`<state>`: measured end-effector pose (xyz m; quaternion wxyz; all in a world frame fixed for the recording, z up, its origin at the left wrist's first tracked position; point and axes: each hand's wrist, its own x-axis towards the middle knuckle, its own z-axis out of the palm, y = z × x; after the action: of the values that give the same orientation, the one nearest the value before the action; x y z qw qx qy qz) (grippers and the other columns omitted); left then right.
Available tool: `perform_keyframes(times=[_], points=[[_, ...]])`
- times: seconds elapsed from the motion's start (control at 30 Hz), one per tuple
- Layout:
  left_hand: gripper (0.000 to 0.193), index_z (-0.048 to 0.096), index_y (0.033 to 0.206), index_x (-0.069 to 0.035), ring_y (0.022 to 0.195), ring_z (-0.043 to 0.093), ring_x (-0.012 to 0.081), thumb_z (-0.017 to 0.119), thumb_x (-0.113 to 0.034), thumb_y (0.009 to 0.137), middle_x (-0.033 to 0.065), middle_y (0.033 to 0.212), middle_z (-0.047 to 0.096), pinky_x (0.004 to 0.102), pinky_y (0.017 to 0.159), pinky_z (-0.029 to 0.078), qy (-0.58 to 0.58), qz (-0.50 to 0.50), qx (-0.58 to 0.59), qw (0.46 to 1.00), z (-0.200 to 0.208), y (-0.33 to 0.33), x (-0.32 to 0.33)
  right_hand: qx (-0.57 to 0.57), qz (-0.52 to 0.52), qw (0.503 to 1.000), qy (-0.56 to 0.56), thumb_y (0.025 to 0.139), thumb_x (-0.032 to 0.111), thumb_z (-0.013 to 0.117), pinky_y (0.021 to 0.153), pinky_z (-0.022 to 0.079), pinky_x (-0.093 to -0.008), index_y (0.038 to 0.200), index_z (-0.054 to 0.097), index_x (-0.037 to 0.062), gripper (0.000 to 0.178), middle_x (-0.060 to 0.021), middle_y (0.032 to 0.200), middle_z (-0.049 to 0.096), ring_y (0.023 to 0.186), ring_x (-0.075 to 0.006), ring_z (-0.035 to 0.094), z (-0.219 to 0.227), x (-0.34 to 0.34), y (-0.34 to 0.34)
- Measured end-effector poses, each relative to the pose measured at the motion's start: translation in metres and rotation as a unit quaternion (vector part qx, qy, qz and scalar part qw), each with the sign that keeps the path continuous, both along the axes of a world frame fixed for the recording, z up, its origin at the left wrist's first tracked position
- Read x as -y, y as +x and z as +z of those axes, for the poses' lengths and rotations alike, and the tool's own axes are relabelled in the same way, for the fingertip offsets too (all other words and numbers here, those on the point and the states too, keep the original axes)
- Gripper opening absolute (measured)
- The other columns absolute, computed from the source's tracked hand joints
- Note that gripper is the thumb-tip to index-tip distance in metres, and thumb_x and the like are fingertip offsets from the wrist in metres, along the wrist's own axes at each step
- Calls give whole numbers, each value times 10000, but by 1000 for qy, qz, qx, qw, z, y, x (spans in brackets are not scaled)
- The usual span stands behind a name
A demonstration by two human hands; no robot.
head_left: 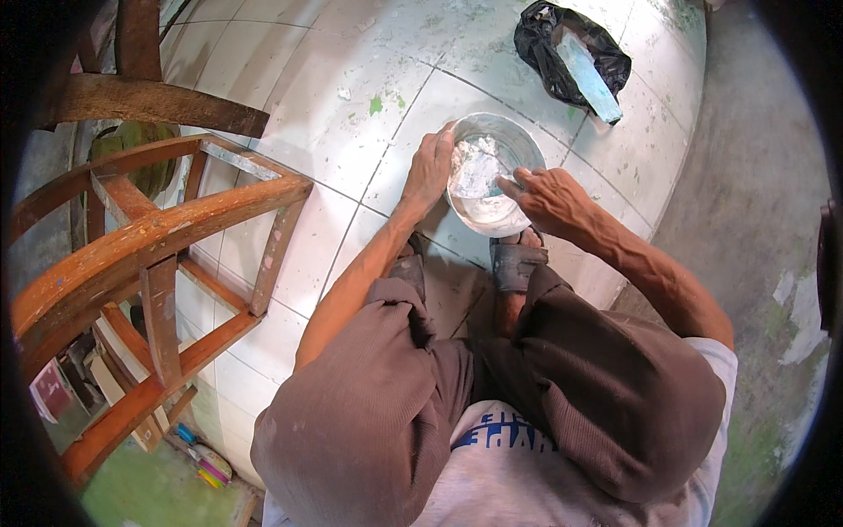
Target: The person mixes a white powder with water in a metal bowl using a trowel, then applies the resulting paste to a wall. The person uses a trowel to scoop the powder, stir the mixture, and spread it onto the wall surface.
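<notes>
A round white bucket [486, 221] stands on the tiles just in front of my feet, its inner wall smeared. Thick white paste [472, 160] lies inside it, heaped toward the left. My left hand [430, 167] grips the bucket's left side, fingers round the wall near the rim. My right hand [551, 200] is closed at the right rim, its fingertips reaching over the opening. What the right fingers hold is mostly hidden; a thin tool may run from them into the paste, but its kind cannot be made out.
An open black plastic bag [549, 66] with a light blue slab-like packet [588, 77] sits at the far right. A wooden frame [167, 233] with curved rails stands at the left. My sandalled foot [516, 263] is close behind the bucket. Paint flecks spot the tiled floor [351, 149].
</notes>
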<state>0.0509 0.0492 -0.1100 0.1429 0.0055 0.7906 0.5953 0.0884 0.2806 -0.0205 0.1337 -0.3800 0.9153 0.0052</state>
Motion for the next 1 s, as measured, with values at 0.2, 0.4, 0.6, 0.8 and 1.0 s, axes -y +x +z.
perform_keyframes(times=[0.2, 0.4, 0.6, 0.8, 1.0], points=[[583, 552, 1421, -49, 1149, 591, 370, 327, -459, 1074, 259, 1195, 613, 401, 1006, 433, 20, -3, 11, 1000, -5, 2, 8, 73, 29, 996, 43, 854, 55, 656, 620, 520, -358, 1282, 655, 102, 430, -95, 952, 642, 785, -231, 670, 31, -20, -15], [567, 548, 1431, -63, 1136, 589, 344, 343, -454, 1076, 240, 1197, 605, 383, 999, 434, 23, -22, 13, 999, -1, -3, 11, -24, 54, 996, -62, 839, 102, 692, 818, 479, -361, 1253, 686, 187, 423, -59, 1044, 630, 1054, -208, 579, 41, -22, -29], [570, 549, 1435, -78, 1130, 587, 329, 344, -470, 1075, 233, 1199, 596, 383, 999, 432, 39, -30, 26, 998, -1, -3, 10, -83, 131, 988, 5, 864, 103, 681, 877, 463, -385, 1265, 672, 217, 417, -58, 1062, 639, 1089, -225, 576, 16, -4, -45], [567, 561, 1423, -77, 1135, 591, 329, 349, -470, 1073, 234, 1177, 608, 386, 997, 432, 20, -8, 14, 1000, -16, 0, 13, 62, 31, 997, 31, 864, 120, 674, 697, 529, -359, 1197, 679, 153, 334, -80, 988, 645, 909, -226, 670, 8, -13, -37], [569, 561, 1417, -59, 1127, 592, 335, 350, -459, 1072, 239, 1159, 610, 385, 996, 431, 30, -10, 21, 999, -3, -4, 11, 54, -8, 998, -33, 876, 121, 666, 653, 549, -384, 1202, 681, 127, 326, -114, 962, 656, 856, -249, 691, 43, -14, -15]])
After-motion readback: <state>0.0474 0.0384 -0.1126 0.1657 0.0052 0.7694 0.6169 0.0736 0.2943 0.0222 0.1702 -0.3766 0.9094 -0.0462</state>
